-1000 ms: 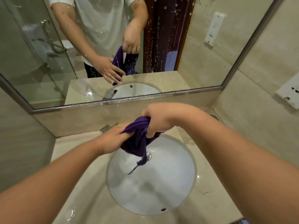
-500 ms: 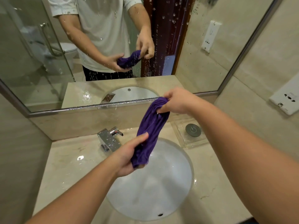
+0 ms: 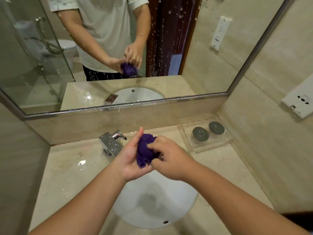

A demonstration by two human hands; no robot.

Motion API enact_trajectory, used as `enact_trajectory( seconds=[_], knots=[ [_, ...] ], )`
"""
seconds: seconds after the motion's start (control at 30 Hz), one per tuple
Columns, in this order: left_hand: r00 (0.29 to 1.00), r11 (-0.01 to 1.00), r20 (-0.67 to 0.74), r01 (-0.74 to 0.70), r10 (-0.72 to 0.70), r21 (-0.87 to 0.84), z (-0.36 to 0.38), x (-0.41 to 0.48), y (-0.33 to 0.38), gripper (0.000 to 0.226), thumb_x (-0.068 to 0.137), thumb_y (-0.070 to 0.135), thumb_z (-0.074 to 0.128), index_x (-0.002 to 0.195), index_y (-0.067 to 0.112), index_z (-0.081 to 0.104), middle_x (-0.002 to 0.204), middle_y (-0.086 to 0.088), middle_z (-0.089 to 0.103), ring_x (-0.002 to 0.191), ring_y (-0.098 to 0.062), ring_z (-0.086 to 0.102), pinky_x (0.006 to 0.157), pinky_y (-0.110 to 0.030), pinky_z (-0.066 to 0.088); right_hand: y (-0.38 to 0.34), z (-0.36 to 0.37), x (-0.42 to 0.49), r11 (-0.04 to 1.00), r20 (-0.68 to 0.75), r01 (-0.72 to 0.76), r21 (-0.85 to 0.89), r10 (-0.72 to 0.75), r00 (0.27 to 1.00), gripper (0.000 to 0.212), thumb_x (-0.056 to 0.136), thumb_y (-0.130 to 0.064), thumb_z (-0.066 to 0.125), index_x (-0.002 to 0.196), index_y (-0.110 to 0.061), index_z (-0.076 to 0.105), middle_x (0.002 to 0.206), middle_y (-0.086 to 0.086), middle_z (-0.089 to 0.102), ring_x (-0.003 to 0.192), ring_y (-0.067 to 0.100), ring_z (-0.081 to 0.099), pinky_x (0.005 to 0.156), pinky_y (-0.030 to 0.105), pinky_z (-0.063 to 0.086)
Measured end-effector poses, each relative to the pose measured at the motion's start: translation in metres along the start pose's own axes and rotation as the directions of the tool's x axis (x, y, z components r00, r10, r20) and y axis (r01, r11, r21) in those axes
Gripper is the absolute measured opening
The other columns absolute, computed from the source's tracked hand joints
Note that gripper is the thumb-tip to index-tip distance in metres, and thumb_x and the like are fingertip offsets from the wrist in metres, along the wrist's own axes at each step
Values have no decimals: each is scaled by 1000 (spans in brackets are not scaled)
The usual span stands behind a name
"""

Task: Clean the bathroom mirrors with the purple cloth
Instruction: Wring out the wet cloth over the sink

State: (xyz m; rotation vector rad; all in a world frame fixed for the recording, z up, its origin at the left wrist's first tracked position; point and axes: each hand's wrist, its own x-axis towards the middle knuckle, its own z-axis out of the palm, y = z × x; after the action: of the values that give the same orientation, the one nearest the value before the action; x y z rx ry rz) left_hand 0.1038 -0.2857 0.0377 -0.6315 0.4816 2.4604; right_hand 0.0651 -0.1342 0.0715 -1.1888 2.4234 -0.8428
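Grip first: your right hand [image 3: 171,160] pinches into the bunched purple cloth [image 3: 145,151], fingers curled in its folds. Your left hand [image 3: 128,161] lies palm-up beneath it, fingers mostly straight, cradling rather than clamping. Both hands hold the cloth above the back edge of the sink [image 3: 152,200], so any drips should fall into the basin.

The step in hand looks like gathering the wet cloth into a wiping pad. To do it well, fold the cloth rather than ball it, so a broad flat face meets the glass. Squeeze spare water out over the sink, since a sodden cloth would likely streak.

Puddles glint on the desk [image 3: 67,167] left of the sink, so hold the cloth clear of them. Behind the sink to the left stands the chrome faucet [image 3: 111,143], beaded with drops. Behind the sink to the right, a clear tray [image 3: 211,145] holds two dark round discs [image 3: 200,133].

Beyond the sink, the mirror [image 3: 194,61] is speckled with droplets and runs, and none of it looks wiped. Start high above the sink and work downward so later strokes catch the runs.
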Motion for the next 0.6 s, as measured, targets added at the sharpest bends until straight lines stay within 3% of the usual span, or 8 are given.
enact_trajectory(
  seconds=[0.1,0.2,0.27,0.3,0.33,0.4,0.47,0.6],
  knots=[
    [991,996,-133,0,12,86,-7,-1,8,48,61,28,90,100,5,71,85,-11,71,67,-22,70,56,-33,62,-2,-6,-10,983,-25,182,-15,-182,983,36,71,-7,53,100,-3,74,94,9,66,87,26,58,82,36,48],
    [992,983,-66,120,-112,137,-10,-7,18,64,43,1,98,101,-3,71,78,-3,64,54,-13,62,35,-19,47,15,-24,-8,974,-184,206,-95,-221,958,65,70,-8,59,134,-14,61,126,3,62,113,20,56,101,34,44],
    [976,948,-24,218,-218,232,-7,-9,22,57,46,-4,93,98,-6,72,75,-2,59,52,-10,55,33,-15,40,26,-27,-4,928,-48,197,-317,-223,974,91,75,-24,64,157,-26,27,158,0,34,138,20,38,114,36,32],
    [964,918,-18,257,-264,303,-2,-9,21,47,49,-4,91,92,-3,72,73,-2,56,51,-9,52,33,-14,38,30,-23,-1,890,44,233,-392,-235,971,96,77,-31,66,159,-27,16,164,1,23,143,22,33,116,36,29],
    [955,875,-36,284,-294,392,3,-7,18,37,53,-3,88,85,2,71,71,-1,55,50,-8,50,33,-13,35,35,-16,2,864,95,266,-427,-250,964,95,80,-34,68,159,-26,16,163,4,26,141,24,37,113,37,33],
    [947,754,-138,314,-289,577,11,-2,16,25,58,3,81,74,10,63,69,0,53,49,-6,48,33,-12,31,40,-3,9,816,77,272,-510,-272,959,78,81,-37,73,151,-23,41,138,2,56,116,24,56,89,36,45],
    [936,612,-267,351,-228,709,12,3,15,21,65,8,78,75,13,60,70,1,52,48,-5,46,34,-13,29,43,2,18,740,78,248,-625,-256,963,55,79,-40,72,131,-26,58,108,-3,63,94,24,59,71,33,38],
    [890,117,-441,429,117,896,3,20,15,23,74,15,78,88,15,60,70,0,57,52,-11,51,40,-18,35,36,8,34,760,234,114,-640,51,971,35,81,-35,67,114,-29,55,98,-7,63,85,23,63,63,31,41]
  ],
)
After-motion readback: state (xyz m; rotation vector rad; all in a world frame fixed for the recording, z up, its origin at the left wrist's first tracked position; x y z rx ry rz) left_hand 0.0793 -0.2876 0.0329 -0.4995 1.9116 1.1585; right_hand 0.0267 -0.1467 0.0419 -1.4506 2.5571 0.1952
